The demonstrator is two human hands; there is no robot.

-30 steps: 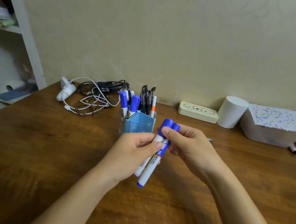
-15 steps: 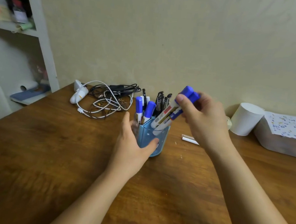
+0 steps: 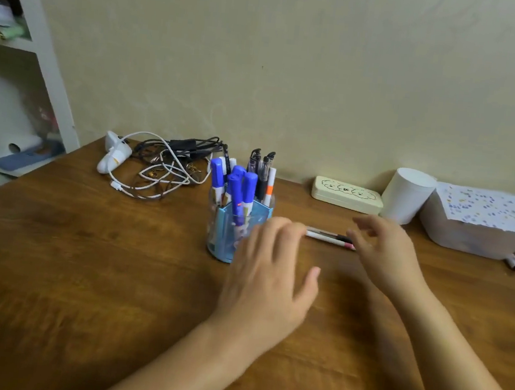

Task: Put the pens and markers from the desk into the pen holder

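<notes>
Markers with blue caps (image 3: 236,192) stand upright in the blue pen holder (image 3: 229,239), alongside black pens (image 3: 260,166) and a white one with an orange band (image 3: 269,186). Just right of the holder, two pens (image 3: 328,236) lie flat on the wooden desk (image 3: 84,256) — one dark, one white with a pink end. The left hand (image 3: 269,278) hovers right of the holder, fingers spread and empty, its fingertips near the pens' left ends. The right hand (image 3: 384,249) is farther right of the holder, fingers apart and curled over the pens' right ends — whether they touch is unclear. Behind and left of the holder lies a tangle of cables (image 3: 164,166); behind and right, a cream case (image 3: 346,194) and a white cup (image 3: 407,194).
</notes>
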